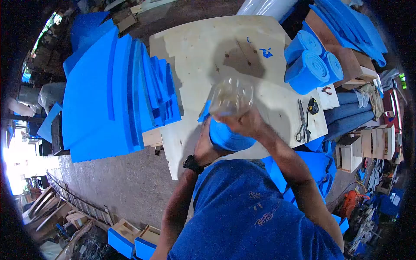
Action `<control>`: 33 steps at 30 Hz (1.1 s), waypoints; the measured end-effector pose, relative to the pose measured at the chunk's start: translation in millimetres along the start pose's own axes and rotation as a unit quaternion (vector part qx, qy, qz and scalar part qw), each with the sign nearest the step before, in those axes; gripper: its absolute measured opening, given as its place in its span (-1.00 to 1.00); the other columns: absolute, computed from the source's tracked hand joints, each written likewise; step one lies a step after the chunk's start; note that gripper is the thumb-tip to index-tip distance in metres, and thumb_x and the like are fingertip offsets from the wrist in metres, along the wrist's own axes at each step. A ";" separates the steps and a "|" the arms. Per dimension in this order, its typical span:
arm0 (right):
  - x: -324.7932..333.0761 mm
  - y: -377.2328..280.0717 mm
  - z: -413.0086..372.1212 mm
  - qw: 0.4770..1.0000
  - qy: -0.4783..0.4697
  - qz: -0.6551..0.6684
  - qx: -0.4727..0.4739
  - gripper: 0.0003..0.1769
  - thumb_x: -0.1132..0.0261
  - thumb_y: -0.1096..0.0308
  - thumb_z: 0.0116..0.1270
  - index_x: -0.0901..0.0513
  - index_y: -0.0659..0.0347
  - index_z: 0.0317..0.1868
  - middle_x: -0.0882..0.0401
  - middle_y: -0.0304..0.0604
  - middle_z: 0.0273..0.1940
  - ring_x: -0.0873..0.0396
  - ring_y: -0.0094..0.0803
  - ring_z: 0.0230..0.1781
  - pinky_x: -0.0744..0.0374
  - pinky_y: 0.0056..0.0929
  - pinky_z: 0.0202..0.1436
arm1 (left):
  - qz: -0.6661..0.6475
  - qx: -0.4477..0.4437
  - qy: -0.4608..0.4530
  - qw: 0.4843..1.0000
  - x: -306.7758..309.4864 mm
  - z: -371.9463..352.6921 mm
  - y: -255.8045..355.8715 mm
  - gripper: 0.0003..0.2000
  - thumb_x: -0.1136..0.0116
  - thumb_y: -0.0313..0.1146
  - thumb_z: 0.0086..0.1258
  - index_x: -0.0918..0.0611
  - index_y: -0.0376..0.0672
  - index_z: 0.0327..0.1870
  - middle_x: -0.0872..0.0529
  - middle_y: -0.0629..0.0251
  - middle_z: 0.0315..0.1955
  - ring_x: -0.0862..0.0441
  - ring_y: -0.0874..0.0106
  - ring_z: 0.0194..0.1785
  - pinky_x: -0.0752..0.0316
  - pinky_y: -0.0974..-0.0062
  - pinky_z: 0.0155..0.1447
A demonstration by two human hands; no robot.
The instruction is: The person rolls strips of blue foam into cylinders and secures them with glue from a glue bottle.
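Observation:
Near the front edge of the plywood table, my right hand (245, 121) is closed on a clear, shiny object (234, 96). It is blurred by motion and looks like a wide roll of clear tape. Just below it, a rolled-up length of blue foam (229, 138) lies close to my body. My left hand (207, 141) is wrapped against the left side of this foam roll, its fingers mostly hidden. A black watch or band (190, 164) is on the left wrist. A small blue foam piece (204, 112) shows beyond the left hand.
A stack of blue foam sheets (104, 99) stands at left. Several finished foam rolls (307, 71) are at the table's (190, 56) right, near scissors (301, 123) and a tape measure (313, 106). Blue scraps (266, 53) lie at the back. Drawer-like boxes (123, 236) sit on the floor.

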State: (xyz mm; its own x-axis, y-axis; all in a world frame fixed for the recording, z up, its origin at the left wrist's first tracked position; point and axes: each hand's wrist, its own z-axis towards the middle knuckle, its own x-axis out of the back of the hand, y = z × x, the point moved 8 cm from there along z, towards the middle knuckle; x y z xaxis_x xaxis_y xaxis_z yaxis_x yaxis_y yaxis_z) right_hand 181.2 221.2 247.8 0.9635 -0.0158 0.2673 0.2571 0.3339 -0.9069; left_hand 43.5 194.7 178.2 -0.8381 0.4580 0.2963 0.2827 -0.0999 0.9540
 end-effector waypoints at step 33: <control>50.5 61.0 12.6 0.984 0.028 0.152 -0.089 -0.73 -0.44 0.26 0.37 -0.68 0.32 -0.14 -0.72 -0.21 -0.35 -0.67 -0.50 -0.34 -0.64 -0.41 -0.20 | 0.024 0.003 -0.019 1.000 -18.7 13.0 -29.0 0.27 -0.80 -0.20 -0.33 -0.18 -0.21 0.52 -0.44 0.07 0.35 -0.44 0.17 0.40 -0.35 0.18 0.48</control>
State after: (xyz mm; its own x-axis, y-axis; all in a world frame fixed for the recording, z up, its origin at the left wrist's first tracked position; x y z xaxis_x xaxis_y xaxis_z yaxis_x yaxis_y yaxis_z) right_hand 244.6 252.6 210.1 0.9992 0.0067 -0.0392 -0.0398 0.1605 -0.9862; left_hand 57.0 200.5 144.4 -0.8050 0.4864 0.3398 0.3253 -0.1171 0.9383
